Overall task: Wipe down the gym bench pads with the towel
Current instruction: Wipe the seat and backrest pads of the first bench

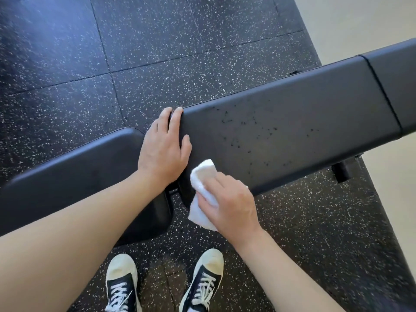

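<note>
The left hand [162, 147] lies flat with its fingers nearly straight over the left end of the long back pad [292, 122], fingertips at the far corner and thumb resting on the top surface; it holds nothing. The right hand [229, 207] has its fingers curled on a white towel [203, 174], pressing the cloth against the near left corner of the same pad. The towel is small and bunched, one fold rising onto the pad's top just in front of the right fingers, the rest hanging below the near edge under the palm. The black pad carries a scatter of dark specks across its middle. To the left, just beside the left wrist, sits the separate seat pad [74, 174]. Two black-and-white sneakers [121, 287] stand on the speckled rubber floor [67, 64].
</note>
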